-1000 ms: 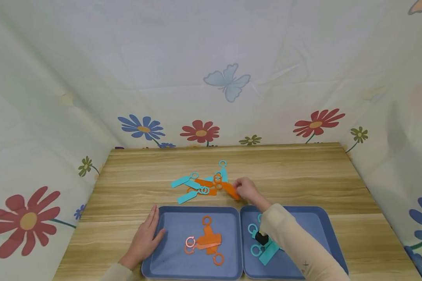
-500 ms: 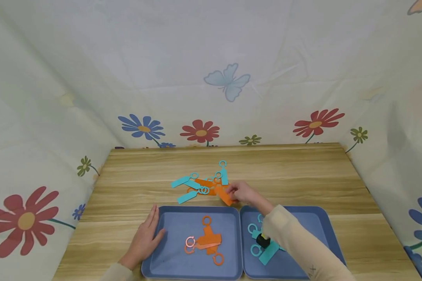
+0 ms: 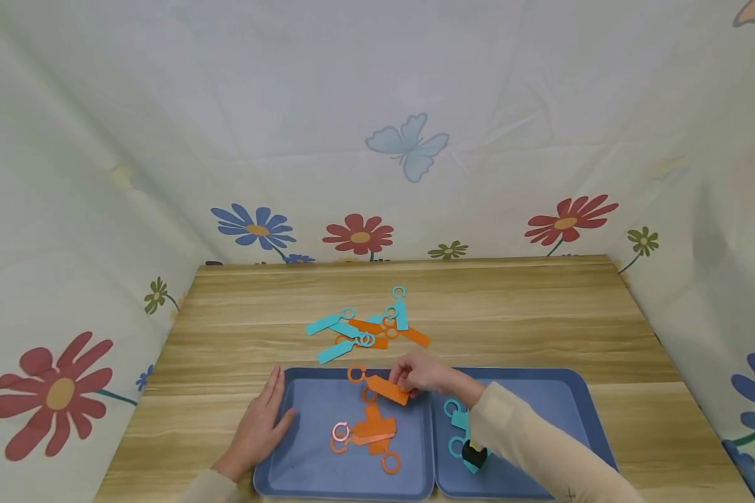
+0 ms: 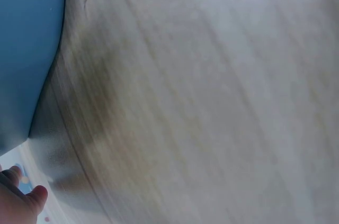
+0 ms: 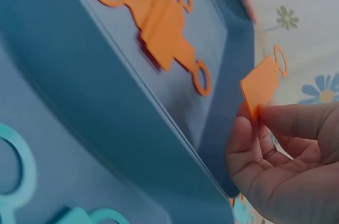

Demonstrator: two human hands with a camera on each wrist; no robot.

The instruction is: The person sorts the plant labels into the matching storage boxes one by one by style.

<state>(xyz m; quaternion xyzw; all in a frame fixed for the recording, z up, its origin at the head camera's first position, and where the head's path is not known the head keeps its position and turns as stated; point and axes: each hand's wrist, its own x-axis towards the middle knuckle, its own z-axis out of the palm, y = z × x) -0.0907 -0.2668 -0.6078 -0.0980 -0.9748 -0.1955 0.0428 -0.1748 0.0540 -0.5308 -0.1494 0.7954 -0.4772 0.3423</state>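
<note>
Between thumb and fingers my right hand [image 3: 418,374] pinches an orange tag with a ring end [image 3: 386,389], held over the upper right of the left blue tray [image 3: 302,475]. The right wrist view shows the same tag [image 5: 261,83] gripped near its lower edge. Below it in that tray lies a pile of orange tags [image 3: 374,429], with a pink ring on one side. My left hand [image 3: 258,426] rests on the tray's left rim, its fingers straight. Further back on the table is a mixed heap of turquoise tags [image 3: 335,351] and orange tags [image 3: 418,337].
A second blue tray [image 3: 566,405] stands against the first on the right, holding several turquoise tags [image 3: 458,419], partly hidden by the right sleeve [image 3: 528,433] and a black wrist piece [image 3: 475,454]. A flowered cloth [image 3: 327,140] surrounds the wooden table [image 3: 509,307].
My right hand has carried an orange tag from the heap toward me and left, over the left tray. The left hand has stayed in place.
</note>
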